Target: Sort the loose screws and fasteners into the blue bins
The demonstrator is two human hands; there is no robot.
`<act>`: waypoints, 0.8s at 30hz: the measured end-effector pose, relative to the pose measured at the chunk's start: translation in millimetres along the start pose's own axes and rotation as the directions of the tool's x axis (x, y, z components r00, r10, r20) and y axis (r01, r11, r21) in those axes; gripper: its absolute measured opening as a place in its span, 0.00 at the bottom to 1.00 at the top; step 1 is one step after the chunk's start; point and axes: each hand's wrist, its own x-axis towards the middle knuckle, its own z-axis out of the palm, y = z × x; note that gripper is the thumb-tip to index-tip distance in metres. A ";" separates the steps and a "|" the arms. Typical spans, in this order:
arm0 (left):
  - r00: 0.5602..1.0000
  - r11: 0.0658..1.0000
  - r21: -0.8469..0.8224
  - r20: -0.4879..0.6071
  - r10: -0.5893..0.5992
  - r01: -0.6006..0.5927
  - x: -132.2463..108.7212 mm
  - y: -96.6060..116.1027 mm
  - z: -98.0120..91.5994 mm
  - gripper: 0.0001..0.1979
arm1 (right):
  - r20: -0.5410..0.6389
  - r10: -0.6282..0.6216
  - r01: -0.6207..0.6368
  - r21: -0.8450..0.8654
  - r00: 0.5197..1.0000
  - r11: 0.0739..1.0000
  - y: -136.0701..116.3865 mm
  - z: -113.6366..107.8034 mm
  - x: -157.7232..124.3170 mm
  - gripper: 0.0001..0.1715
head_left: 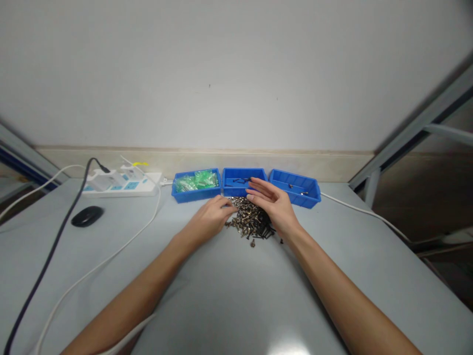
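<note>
A heap of small screws (pixel 248 219), some brassy or silvery and some black, lies on the table in front of three blue bins. My left hand (pixel 212 217) is at the heap's left edge, thumb and fingers pinched together; whatever is between them is too small to make out. Over the heap's right side, my right hand (pixel 275 203) reaches toward the middle blue bin (pixel 229 173), its fingers stretched out and thumb apart. A few black screws (pixel 240 180) lie in that bin, close to my right fingertips.
The left blue bin (pixel 182 197) holds green and clear plastic packets (pixel 199 180). In the right blue bin (pixel 314 197) are a few small metal pieces. A power strip (pixel 148 186), a black mouse (pixel 87 216) and loose cables (pixel 127 241) occupy the left side. A wall stands behind.
</note>
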 end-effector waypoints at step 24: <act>0.927 0.980 -0.200 -0.366 -0.082 0.008 0.5 19.1 -27.7 0.05 | 0.247 0.200 -0.186 -0.078 0.948 0.979 3.3 3.2 -21.9 0.20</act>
